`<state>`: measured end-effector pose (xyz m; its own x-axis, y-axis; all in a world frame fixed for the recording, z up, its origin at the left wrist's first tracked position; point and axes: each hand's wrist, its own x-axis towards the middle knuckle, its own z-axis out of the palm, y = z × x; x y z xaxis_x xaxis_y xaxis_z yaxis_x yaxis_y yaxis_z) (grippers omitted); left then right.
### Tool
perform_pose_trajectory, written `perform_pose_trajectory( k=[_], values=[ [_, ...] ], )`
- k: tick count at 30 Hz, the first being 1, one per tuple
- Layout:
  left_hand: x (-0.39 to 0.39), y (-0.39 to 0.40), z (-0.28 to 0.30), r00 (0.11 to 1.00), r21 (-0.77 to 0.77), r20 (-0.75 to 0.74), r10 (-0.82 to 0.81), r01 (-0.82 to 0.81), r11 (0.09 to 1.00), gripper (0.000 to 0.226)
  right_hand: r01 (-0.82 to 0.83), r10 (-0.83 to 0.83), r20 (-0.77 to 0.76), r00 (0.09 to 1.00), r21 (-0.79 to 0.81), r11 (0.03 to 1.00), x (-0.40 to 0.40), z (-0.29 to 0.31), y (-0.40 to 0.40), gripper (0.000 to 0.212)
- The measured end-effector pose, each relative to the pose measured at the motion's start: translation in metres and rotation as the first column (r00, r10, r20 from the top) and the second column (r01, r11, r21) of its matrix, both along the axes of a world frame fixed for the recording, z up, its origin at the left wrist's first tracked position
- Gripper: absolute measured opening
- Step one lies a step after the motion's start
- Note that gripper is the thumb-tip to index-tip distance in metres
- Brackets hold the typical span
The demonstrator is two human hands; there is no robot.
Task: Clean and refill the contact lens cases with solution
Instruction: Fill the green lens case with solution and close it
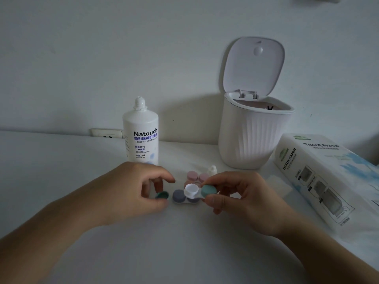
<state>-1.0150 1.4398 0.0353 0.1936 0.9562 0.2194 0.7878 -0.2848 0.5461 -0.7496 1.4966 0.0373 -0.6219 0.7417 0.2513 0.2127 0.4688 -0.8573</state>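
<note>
My right hand pinches a contact lens case a little above the table; its left well is open and white, its right well still wears a green cap. My left hand pinches a loose green cap just to the left of it. Beneath them a second case with purple caps lies on the table, and a pink-capped case lies behind it. The white Natouch solution bottle stands upright behind my left hand, uncapped.
A white ribbed bin with its lid up stands at the back right. A tissue paper pack lies along the right side. A small white bottle cap sits near the pink case. A wall socket is behind the bottle.
</note>
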Motion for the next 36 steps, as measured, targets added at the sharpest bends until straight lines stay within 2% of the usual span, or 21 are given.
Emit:
perform_pose_trajectory(
  k=[5,8,11,22,31,36],
  values=[
    [0.003,0.003,0.0,0.959,0.153,0.285,-0.016,-0.029,0.988,0.015,-0.007,0.007,-0.005,1.0,-0.012,1.0,0.0,0.0,0.0,0.02],
    [0.01,0.003,-0.001,0.909,0.162,0.416,-0.03,-0.042,0.986,0.02,-0.022,0.022,0.004,1.0,-0.013,1.0,0.001,0.0,0.0,0.02],
    [0.018,0.001,-0.004,0.888,0.182,0.456,-0.055,-0.032,0.983,0.025,-0.014,0.014,0.01,1.0,-0.019,1.0,0.001,-0.001,0.001,0.02],
    [0.03,-0.003,-0.007,0.887,0.156,0.456,-0.071,-0.001,0.988,0.03,-0.05,0.05,0.016,0.999,0.016,0.999,0.0,-0.002,0.001,0.024],
    [0.029,-0.006,-0.005,0.95,0.223,0.3,-0.089,0.021,0.975,0.028,-0.049,0.049,0.022,0.999,0.028,0.998,0.0,-0.003,0.002,0.023],
    [0.03,-0.008,-0.004,0.952,0.22,0.28,-0.12,0.058,0.974,0.026,-0.035,0.034,0.024,0.999,0.033,0.999,0.0,-0.004,0.002,0.026]
  ],
)
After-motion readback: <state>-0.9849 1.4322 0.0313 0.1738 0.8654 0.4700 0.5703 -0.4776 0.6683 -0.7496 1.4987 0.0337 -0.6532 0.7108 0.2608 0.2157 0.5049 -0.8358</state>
